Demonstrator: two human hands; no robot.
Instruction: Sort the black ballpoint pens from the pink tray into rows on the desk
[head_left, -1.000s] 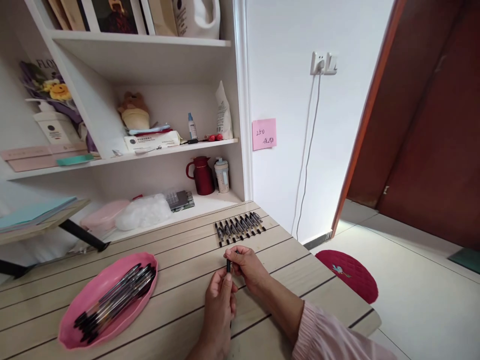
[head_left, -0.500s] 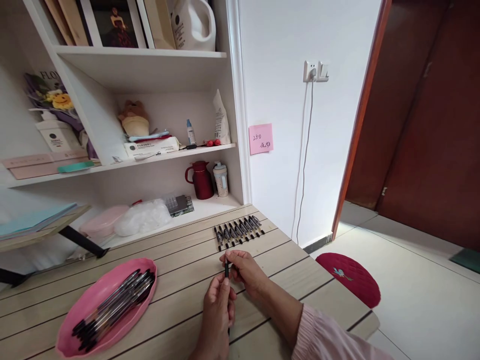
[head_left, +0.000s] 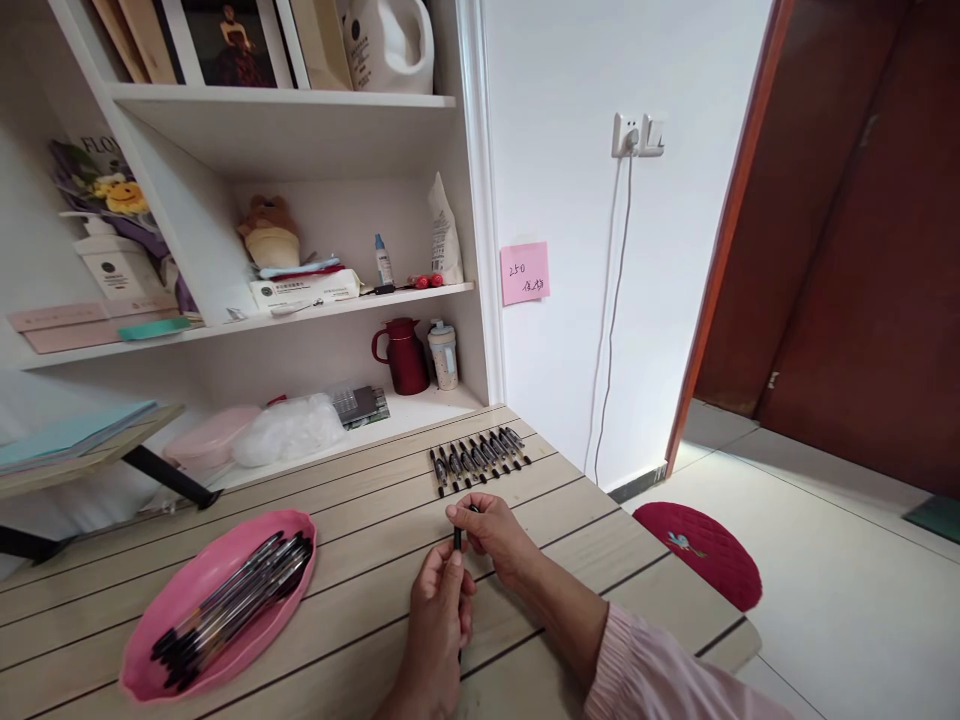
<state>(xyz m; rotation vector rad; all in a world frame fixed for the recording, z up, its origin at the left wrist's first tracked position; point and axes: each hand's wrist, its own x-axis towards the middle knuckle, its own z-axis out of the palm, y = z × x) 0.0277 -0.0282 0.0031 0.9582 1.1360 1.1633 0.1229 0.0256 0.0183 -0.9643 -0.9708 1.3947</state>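
My left hand is closed around a black pen, held upright over the table with its lower end showing beneath the fingers. Beside its top, my right hand pinches a small black pen part; the fingers hide most of it, so I cannot tell whether it touches the pen. Beyond the hands, several pens lie side by side in a slanting row. To the left, a pink oval tray holds a pile of clear-barrelled pens with black ends.
The slatted wooden table meets a white shelf unit at the back, with a red jug and a cup on it. A small raised stand is at left. A red stool stands past the right edge.
My right fingers have shifted slightly at the pen's top, and a small black part now shows between them. The left hand keeps its hold; the view has moved slightly.
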